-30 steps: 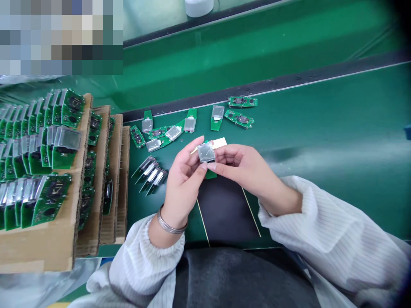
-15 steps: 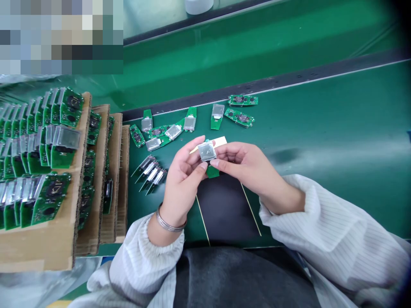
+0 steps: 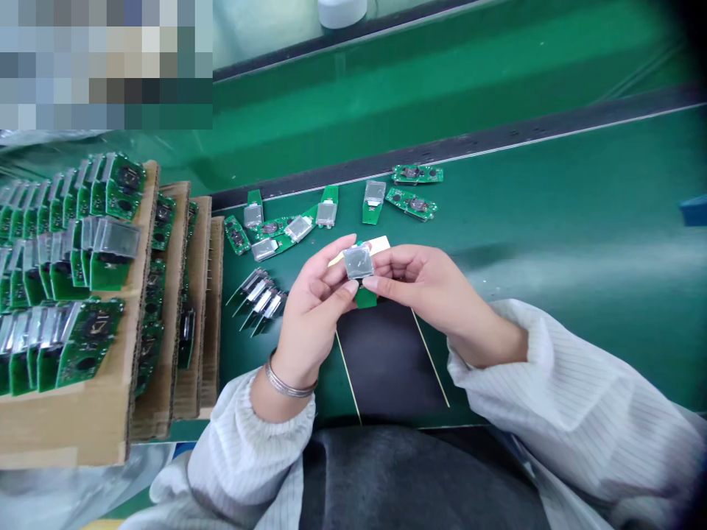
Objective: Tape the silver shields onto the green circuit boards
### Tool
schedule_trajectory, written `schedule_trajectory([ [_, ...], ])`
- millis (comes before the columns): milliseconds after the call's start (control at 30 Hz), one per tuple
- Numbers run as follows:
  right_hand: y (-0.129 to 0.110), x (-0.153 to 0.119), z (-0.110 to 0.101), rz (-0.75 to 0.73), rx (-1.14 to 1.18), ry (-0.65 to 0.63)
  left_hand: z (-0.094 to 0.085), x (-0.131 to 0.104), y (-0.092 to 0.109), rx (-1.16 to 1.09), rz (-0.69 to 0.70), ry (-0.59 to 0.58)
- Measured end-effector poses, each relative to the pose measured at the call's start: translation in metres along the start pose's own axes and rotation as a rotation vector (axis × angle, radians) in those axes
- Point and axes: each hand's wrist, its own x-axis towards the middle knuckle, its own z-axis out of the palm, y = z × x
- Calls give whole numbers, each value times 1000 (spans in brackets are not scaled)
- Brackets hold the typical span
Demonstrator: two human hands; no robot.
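Observation:
Between my two hands I hold one small green circuit board (image 3: 365,297) with a grey, square display (image 3: 359,262) at its upper part. My left hand (image 3: 317,305) is closed on its left side, thumb near the display's lower left corner. From the right, my right hand (image 3: 417,280) pinches it, thumb at the lower edge of the display. Fingers partly hide the board's sides. Below it a black mat (image 3: 389,364) with pale yellow edges lies on the green table. A pale strip (image 3: 378,244) shows behind my fingers.
Several loose boards, such as one display board (image 3: 374,193), lie along the back of the table. A leaning cluster of boards (image 3: 258,298) is left of my left hand. Stacked cardboard holders (image 3: 99,419) full of boards stand at the left. A blue object (image 3: 694,211) lies far right.
The circuit board and both hands have barely moved; the display is tilted slightly differently. At the far right edge more of a blue object shows.

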Motion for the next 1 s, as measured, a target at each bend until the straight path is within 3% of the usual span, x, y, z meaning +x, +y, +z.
schedule_trajectory([
  [267, -7, 2, -2, 42, 70, -11, -3, 2, 0, -27, -46, 0],
  [533, -8, 2, 0, 60, 76, -16, -2, 2, 0, -10, 3, 7],
  [1000, 0, 4, -6, 95, 121, -52, -2, 3, 2, -47, -98, 35],
])
